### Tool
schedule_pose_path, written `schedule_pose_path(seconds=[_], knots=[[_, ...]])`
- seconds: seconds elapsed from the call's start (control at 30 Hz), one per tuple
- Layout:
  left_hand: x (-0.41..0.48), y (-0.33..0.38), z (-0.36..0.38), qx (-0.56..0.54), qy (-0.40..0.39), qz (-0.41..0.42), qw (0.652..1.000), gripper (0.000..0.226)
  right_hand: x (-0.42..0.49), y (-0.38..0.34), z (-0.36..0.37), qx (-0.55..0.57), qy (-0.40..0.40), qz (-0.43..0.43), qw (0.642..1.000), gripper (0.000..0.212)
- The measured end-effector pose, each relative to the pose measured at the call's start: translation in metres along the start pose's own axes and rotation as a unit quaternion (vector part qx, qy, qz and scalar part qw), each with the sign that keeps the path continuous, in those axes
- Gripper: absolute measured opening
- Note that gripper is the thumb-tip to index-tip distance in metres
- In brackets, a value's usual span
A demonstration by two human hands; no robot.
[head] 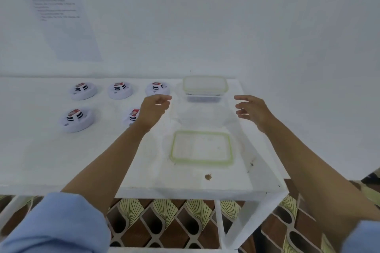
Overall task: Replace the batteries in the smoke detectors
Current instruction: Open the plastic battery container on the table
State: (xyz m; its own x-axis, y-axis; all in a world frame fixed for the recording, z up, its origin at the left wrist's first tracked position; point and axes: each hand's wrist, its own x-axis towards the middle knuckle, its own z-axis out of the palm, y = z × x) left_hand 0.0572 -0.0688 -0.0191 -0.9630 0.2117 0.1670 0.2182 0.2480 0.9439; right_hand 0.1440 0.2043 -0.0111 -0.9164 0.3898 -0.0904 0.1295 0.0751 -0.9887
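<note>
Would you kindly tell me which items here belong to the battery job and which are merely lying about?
Job: five smoke detectors; lidded container, contents unclear.
Lying about: green-rimmed lid; printed sheet on the wall; brown scrap.

Loose light-blue left sleeve (55,224) pushed up the arm, matching right sleeve (363,239) blurred at the corner, bare left hand (154,109), bare right hand (254,111)

A white table (61,160) carries a lidded container (205,88) with a green rim at its far right corner. Left of that container, three smoke detectors (120,90) stand in a row; two more (77,119) lie left of it and nearer, one partly hidden. Nearer than the container lies a flat green-rimmed lid (201,148), and nearer again a small brown speck (208,176).
</note>
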Motion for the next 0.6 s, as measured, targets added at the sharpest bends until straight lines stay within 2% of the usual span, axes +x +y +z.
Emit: schedule_pose_path(seconds=[0.07,0.2,0.3,0.47,0.53,0.6], knots=[[0.024,0.005,0.007,-0.055,-0.024,-0.056,0.997,0.022,0.022,-0.009,0.006,0.001,-0.019,0.006,1.000,0.027],[0.075,0.008,0.018,-0.028,-0.051,-0.091,0.994,0.018,0.072,-0.015,0.013,-0.015,0.003,0.013,1.000,0.025],[0.104,0.005,0.022,-0.061,-0.078,-0.128,0.987,0.016,0.104,-0.015,0.013,-0.020,0.010,0.036,0.999,0.024],[0.138,0.001,0.031,-0.112,-0.077,-0.192,0.972,0.024,0.143,-0.015,0.009,-0.018,-0.071,0.079,0.994,0.025],[0.152,-0.006,0.035,-0.088,-0.116,-0.208,0.967,0.036,0.155,-0.016,0.008,-0.035,-0.095,0.090,0.991,0.027],[0.162,-0.009,0.040,-0.081,-0.150,-0.212,0.962,0.039,0.166,-0.019,0.005,-0.050,-0.125,0.099,0.986,0.033]])
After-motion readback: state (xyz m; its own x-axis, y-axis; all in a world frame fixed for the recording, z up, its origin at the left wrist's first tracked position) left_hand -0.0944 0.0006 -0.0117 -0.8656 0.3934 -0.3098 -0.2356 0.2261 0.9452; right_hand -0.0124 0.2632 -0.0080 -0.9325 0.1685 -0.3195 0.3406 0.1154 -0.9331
